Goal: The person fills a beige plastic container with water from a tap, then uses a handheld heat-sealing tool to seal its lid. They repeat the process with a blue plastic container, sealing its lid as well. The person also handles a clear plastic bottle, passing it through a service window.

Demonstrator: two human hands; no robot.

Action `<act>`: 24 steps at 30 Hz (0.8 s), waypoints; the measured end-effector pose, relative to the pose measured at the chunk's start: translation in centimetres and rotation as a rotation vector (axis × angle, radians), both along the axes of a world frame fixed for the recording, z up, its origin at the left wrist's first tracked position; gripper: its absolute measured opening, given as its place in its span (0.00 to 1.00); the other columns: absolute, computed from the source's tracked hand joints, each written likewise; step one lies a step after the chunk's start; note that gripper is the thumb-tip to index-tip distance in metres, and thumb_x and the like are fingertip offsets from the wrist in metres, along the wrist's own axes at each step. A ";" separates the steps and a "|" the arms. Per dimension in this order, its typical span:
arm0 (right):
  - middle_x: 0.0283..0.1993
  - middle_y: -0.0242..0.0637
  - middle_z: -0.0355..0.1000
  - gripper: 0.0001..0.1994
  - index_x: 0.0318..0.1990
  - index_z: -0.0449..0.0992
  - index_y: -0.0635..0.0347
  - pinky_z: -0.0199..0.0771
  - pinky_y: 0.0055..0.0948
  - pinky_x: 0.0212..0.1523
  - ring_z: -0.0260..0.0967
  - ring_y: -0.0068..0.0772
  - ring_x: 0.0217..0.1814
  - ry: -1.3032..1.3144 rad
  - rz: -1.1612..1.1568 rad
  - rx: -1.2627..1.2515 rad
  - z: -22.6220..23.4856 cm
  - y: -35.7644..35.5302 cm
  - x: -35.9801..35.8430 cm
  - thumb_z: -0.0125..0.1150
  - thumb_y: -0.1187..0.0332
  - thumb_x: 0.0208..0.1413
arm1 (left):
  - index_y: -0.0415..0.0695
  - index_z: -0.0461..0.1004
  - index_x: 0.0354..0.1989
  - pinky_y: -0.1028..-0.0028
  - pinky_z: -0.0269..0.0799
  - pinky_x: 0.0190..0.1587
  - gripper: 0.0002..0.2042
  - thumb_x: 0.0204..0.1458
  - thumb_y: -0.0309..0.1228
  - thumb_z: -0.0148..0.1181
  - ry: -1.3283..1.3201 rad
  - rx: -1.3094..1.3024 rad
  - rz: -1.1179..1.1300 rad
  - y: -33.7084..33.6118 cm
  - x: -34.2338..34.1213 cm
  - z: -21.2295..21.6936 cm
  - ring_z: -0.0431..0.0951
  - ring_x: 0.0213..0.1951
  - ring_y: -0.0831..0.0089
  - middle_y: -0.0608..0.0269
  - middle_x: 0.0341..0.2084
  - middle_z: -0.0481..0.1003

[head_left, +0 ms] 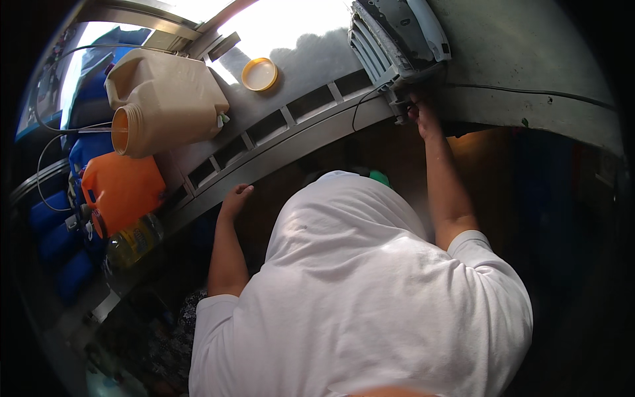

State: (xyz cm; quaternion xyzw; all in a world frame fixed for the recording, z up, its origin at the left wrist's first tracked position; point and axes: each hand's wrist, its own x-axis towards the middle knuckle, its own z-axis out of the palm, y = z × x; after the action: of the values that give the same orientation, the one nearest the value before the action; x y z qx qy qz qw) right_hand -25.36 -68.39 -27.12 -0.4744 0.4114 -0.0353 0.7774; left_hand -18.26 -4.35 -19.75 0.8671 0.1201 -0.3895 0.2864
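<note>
The person's white cotton shirt point(390, 298) fills the space below and between the hands. Beyond them runs a shiny steel counter point(304, 66) with rectangular slots along its near edge. Well left of and beyond the left hand point(237, 198) is a beige plastic jug point(175, 92), open mouth facing left; whether it stands or lies I cannot tell. The slatted grey plastic unit point(390, 46) sits just beyond the right hand point(423, 118), its long axis running away from that hand, its slats facing left. The right hand is clearly nearer, fingers at the unit's near end; shadow hides whether they grip it. The left hand is well apart from the unit, fingers loosely bent, nothing visible in them. Left of that hand are an orange plastic canister point(126, 188) and, nearer the person, a clear bottle of yellowish liquid point(134, 243). A round yellow-rimmed lid point(259, 74) lies beyond the left hand.
</note>
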 end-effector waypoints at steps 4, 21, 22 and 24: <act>0.36 0.25 0.75 0.13 0.46 0.77 0.50 0.75 0.24 0.34 0.75 0.21 0.34 0.143 -0.005 -0.173 1.5 0.1 -5.2 0.70 0.58 0.57 | 0.37 0.77 0.52 0.69 0.71 0.56 0.23 0.58 0.44 0.65 -0.050 -0.102 0.023 -0.8 0.9 -1.1 0.79 0.50 0.67 0.54 0.46 0.80; 0.53 0.45 0.76 0.17 0.50 0.80 0.55 0.72 0.44 0.58 0.73 0.51 0.57 0.577 0.732 -1.526 -1.5 -4.8 1.4 0.59 0.57 0.58 | 0.37 0.77 0.51 0.71 0.72 0.52 0.22 0.57 0.43 0.66 0.032 -0.009 0.033 0.9 -0.2 -3.5 0.79 0.46 0.71 0.57 0.44 0.81; 0.51 0.44 0.77 0.17 0.50 0.79 0.55 0.73 0.43 0.56 0.74 0.49 0.55 0.425 0.650 -1.537 -1.7 -5.1 0.9 0.59 0.57 0.59 | 0.36 0.77 0.51 0.71 0.72 0.52 0.22 0.57 0.43 0.66 0.010 -0.027 0.033 0.6 0.0 -3.2 0.79 0.46 0.71 0.57 0.44 0.80; 0.48 0.44 0.77 0.16 0.51 0.79 0.55 0.75 0.41 0.53 0.76 0.45 0.51 0.271 0.532 -1.469 -1.0 -5.4 -0.5 0.57 0.58 0.61 | 0.37 0.77 0.52 0.71 0.71 0.54 0.22 0.57 0.42 0.66 0.022 -0.051 0.007 -0.1 0.4 -2.8 0.79 0.47 0.71 0.57 0.44 0.80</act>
State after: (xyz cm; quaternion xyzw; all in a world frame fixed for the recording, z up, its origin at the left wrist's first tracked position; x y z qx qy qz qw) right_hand -25.91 -73.83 -28.08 -0.9487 0.2468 -0.0527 0.1906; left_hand -17.88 -4.44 -22.51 0.8547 0.1162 -0.4011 0.3083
